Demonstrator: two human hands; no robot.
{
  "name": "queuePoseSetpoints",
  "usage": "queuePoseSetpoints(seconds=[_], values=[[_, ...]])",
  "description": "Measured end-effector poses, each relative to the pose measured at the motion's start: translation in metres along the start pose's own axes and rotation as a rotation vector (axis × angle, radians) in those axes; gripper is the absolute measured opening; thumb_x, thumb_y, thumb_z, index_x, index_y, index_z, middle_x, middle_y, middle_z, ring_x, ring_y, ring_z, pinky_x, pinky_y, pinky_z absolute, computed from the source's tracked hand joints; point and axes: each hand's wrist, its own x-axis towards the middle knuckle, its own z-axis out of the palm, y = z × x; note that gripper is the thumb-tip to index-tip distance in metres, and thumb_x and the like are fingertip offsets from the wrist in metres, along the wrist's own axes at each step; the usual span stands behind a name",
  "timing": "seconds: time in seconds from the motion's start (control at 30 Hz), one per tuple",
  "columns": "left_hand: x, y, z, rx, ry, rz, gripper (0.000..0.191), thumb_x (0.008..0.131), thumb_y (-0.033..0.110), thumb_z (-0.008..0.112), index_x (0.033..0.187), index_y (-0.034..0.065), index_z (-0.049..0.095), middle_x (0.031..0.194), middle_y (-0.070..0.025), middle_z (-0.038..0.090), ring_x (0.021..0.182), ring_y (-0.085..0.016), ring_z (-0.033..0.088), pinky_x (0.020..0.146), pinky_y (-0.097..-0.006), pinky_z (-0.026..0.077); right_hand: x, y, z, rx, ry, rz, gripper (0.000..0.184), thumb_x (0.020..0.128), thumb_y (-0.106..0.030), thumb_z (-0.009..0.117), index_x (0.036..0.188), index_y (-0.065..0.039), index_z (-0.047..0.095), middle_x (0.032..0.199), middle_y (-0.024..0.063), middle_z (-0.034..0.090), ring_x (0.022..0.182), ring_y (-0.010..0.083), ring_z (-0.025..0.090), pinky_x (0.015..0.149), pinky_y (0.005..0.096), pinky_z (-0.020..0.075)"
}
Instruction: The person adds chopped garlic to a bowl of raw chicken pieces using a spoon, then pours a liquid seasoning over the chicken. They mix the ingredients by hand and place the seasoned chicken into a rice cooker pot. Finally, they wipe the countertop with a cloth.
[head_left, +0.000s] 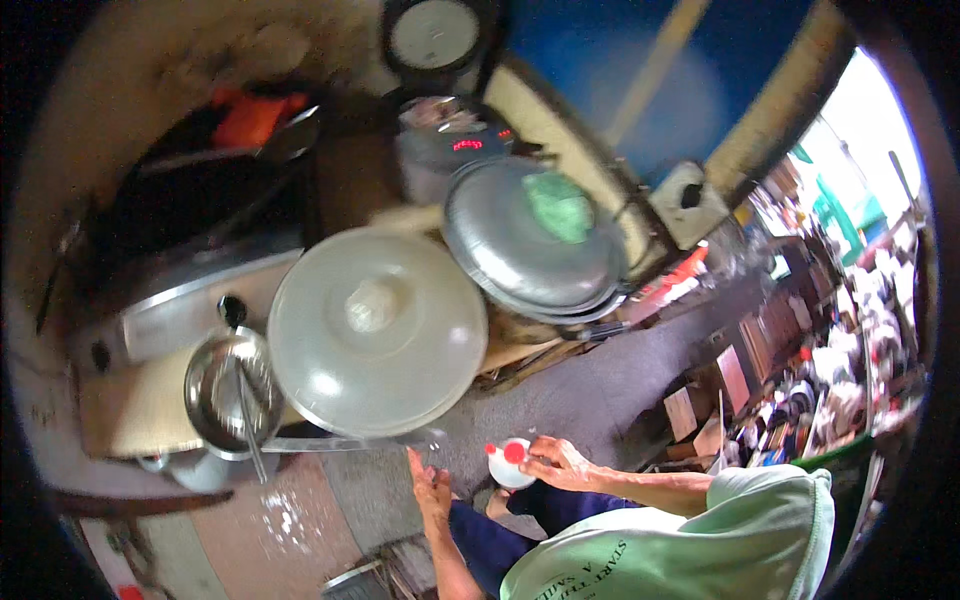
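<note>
My right hand (556, 465) grips a white plastic bottle (510, 474) with a red cap (514, 452), seen from above. A smaller red part shows at the bottle's left side. My left hand (432, 484) is raised with its fingers apart, and I see nothing held in it. Its fingertips are close to the near rim of a large pale, domed lid (405, 360) with a round knob (372, 306); blur hides whether they touch anything. Left of that lid, a stainless steel bowl (217, 375) has a long metal utensil (251, 427) leaning in it.
A metal-lidded pan (517, 240) with a green cloth (559, 208) on top stands behind. Beyond it is an open-lidded cooker (431, 161) with a red display. The stove (202, 300) is at left. Piled clutter (810, 397) fills the right, beyond the grey floor (600, 382).
</note>
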Motion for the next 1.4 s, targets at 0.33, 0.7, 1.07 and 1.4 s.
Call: queuePoseSetpoints(seconds=[0.33, 0.7, 1.07, 1.4], values=[[0.024, 0.351, -0.028, 0.07, -0.885, 0.125, 0.045, 0.079, 0.015, 0.074, 0.122, 0.0123, 0.062, 0.116, -0.0056, 0.058, 0.086, -0.017, 0.064, 0.063, -0.0246, 0.051, -0.057, -0.044, -0.091, -0.181, 0.088, -0.142, 0.018, 0.086, -0.025, 0.064, 0.086, -0.008, 0.059, 0.081, 0.0094, 0.057, 0.083, 0.0283, 0.053, 0.075, 0.0414, 0.039], [0.013, 0.43, -0.001, 0.423, -0.832, 0.743, 0.028, 0.079, 0.015, 0.072, 0.102, 0.003, 0.062, 0.091, -0.0116, 0.057, 0.077, -0.029, 0.062, 0.063, -0.0386, 0.051, -0.069, -0.099, -0.152, 0.064, 0.141, -0.229, 0.034, 0.091, -0.032, 0.059, 0.071, -0.004, 0.053, 0.071, 0.0118, 0.052, 0.076, 0.0291, 0.05, 0.075, 0.0405, 0.0369], [-0.009, 0.462, 0.017, 0.351, -0.708, 0.661, 0.03, 0.074, 0.012, 0.078, 0.1, 0.002, 0.065, 0.084, -0.0085, 0.057, 0.07, -0.02, 0.061, 0.061, -0.0312, 0.05, -0.075, -0.093, -0.182, 0.108, 0.228, -0.37, 0.028, 0.085, -0.024, 0.065, 0.07, -0.006, 0.051, 0.067, 0.0088, 0.049, 0.07, 0.028, 0.05, 0.071, 0.0397, 0.0372], [-0.003, 0.478, 0.064, 0.062, -0.366, 0.53, 0.018, 0.078, 0.013, 0.077, 0.09, 0.0042, 0.066, 0.074, -0.0002, 0.058, 0.056, -0.007, 0.05, 0.047, -0.0227, 0.039, -0.086, -0.078, -0.207, 0.084, 0.312, -0.338, 0.031, 0.087, -0.026, 0.064, 0.067, -0.006, 0.05, 0.065, 0.0086, 0.05, 0.067, 0.0276, 0.05, 0.068, 0.0387, 0.0381]])
